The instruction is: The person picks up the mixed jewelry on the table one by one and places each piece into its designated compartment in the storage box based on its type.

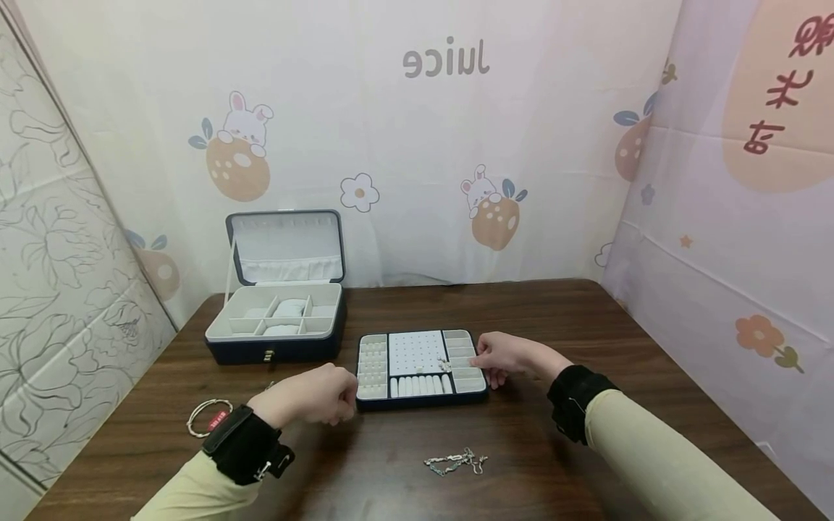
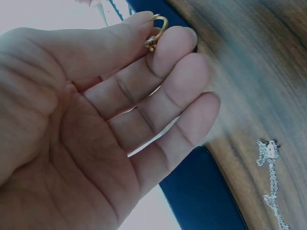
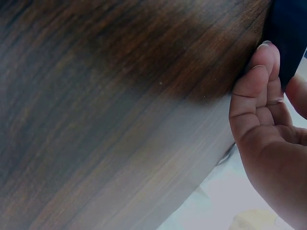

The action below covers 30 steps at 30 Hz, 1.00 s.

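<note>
A jewelry tray with a dark blue edge and white compartments lies on the table. My left hand is beside its left edge. In the left wrist view, thumb and index finger pinch a small gold ring with a tiny stone; the other fingers extend loosely. My right hand grips the tray's right edge, thumb over the side compartments and fingers along the outer wall. Small jewelry pieces sit on the tray's dotted panel, too small to make out. A silver chain lies in front of the tray.
An open jewelry box with white compartments and a raised lid stands at the back left. A bangle with a red tag lies near the left forearm. Printed curtains hang behind the wooden table.
</note>
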Tool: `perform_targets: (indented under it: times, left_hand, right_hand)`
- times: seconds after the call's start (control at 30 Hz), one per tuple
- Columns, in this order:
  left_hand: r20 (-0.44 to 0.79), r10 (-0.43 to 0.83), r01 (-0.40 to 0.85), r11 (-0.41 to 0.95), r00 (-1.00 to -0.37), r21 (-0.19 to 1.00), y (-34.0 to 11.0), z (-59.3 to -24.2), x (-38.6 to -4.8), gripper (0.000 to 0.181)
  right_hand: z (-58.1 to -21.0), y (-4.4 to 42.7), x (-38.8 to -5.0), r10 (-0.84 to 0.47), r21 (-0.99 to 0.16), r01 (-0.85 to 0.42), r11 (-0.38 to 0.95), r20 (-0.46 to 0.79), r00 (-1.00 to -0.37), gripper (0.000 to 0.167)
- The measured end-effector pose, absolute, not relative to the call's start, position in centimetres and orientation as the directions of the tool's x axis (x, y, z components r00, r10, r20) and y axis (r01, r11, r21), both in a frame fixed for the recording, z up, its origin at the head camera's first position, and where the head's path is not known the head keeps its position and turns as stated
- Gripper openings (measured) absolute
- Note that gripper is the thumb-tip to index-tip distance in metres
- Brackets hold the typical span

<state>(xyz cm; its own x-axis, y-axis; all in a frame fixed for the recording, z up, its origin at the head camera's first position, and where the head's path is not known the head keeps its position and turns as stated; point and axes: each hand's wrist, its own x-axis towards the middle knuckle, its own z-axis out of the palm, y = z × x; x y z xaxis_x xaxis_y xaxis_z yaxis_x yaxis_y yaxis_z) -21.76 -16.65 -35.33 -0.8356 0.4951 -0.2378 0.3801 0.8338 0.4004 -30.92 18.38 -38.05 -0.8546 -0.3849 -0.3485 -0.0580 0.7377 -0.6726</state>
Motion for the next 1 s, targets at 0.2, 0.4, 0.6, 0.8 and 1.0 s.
perform_targets:
  times: [0.2, 0.4, 0.6, 0.8, 1.0]
  left_hand:
    - [-0.198, 0.496, 0.4, 0.833, -0.845, 0.382, -16.1, -34.9, -22.2, 0.021]
    - [-0.168, 0.511, 0.419, 0.82, -0.843, 0.39, -15.5, -35.0, -22.6, 0.021]
    - [-0.103, 0.517, 0.446, 0.809, -0.85, 0.382, -15.2, -35.3, -23.1, 0.021]
    - [-0.035, 0.519, 0.47, 0.798, -0.854, 0.379, -14.8, -35.2, -23.5, 0.021]
    - [0.027, 0.549, 0.511, 0.757, -0.835, 0.407, -14.4, -35.4, -23.9, 0.021]
  right_hand:
    - [-38.0, 18.4, -30.9, -0.383, -0.672, -0.058, 0.738, -0.347, -0.856, 0.02]
    - [-38.0, 18.5, -30.8, -0.385, -0.676, -0.058, 0.735, -0.345, -0.856, 0.02]
    - [-38.0, 18.5, -30.8, -0.38, -0.677, -0.049, 0.735, -0.351, -0.856, 0.02]
    - [-38.0, 18.5, -30.8, -0.381, -0.679, -0.048, 0.732, -0.35, -0.856, 0.02]
    - [-38.2, 18.5, -30.8, -0.385, -0.683, -0.049, 0.729, -0.349, -0.855, 0.02]
